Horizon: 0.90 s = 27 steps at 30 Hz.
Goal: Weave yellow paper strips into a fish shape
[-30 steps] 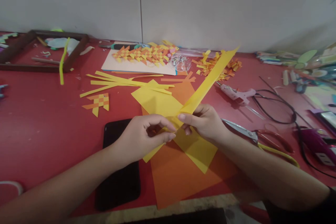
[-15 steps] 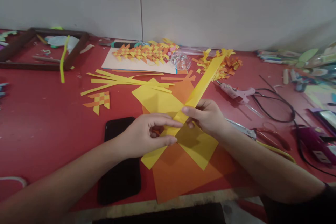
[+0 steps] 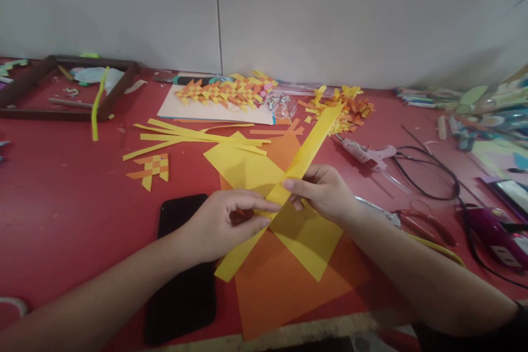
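Observation:
A long folded yellow paper strip runs diagonally from lower left to upper right over the red table. My left hand pinches it near its lower part with thumb and fingers. My right hand pinches it just above, fingers closed on the fold. Under both hands lie a yellow sheet and an orange sheet. A black phone lies beneath my left wrist.
Thin yellow strips and a small woven piece lie to the left. More woven pieces sit on white paper at the back. A glue gun, scissors, cables and a wooden frame surround the work.
The strip's far end has come down from raised to lying low toward the table. Both hands keep their pinch and have shifted slightly.

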Motion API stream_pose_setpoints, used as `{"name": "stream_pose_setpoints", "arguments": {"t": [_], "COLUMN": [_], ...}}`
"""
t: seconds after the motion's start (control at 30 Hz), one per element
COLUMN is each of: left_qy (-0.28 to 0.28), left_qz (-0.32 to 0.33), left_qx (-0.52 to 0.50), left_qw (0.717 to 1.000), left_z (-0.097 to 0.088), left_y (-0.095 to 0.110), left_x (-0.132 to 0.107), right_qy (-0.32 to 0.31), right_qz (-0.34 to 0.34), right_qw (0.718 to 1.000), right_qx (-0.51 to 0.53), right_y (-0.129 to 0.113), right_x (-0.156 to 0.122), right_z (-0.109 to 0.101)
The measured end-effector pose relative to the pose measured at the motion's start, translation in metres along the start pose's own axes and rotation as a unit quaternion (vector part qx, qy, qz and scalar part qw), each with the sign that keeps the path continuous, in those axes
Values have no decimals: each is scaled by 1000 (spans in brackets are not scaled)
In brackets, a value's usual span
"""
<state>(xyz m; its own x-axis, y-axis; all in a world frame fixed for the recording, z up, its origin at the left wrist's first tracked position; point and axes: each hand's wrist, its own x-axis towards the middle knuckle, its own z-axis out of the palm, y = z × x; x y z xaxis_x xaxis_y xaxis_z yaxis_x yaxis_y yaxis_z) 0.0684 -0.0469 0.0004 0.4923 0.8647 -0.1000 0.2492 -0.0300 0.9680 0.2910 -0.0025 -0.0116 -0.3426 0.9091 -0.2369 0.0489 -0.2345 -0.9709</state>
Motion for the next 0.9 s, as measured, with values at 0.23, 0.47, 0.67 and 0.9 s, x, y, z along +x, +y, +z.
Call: {"name": "stream_pose_setpoints", "arguments": {"t": [0.23, 0.47, 0.67, 0.9], "left_qy": [-59, -76, -87, -84], "left_qz": [36, 16, 8, 12], "left_qx": [3, -39, -44, -10], "left_qw": [998, 996, 995, 996], "left_z": [-1, -1, 0, -1], "left_y": [1, -2, -4, -2], "left_x": [0, -1, -3, -3], "right_qy": [-9, -23, -45, -25], "right_qz": [8, 24, 23, 43], "right_qw": [1000, 999, 999, 999], "right_qx": [-21, 12, 14, 22], "right_y": [-7, -7, -3, -8], "right_x": [-4, -2, 4, 4], "right_z": [6, 3, -12, -11]}}
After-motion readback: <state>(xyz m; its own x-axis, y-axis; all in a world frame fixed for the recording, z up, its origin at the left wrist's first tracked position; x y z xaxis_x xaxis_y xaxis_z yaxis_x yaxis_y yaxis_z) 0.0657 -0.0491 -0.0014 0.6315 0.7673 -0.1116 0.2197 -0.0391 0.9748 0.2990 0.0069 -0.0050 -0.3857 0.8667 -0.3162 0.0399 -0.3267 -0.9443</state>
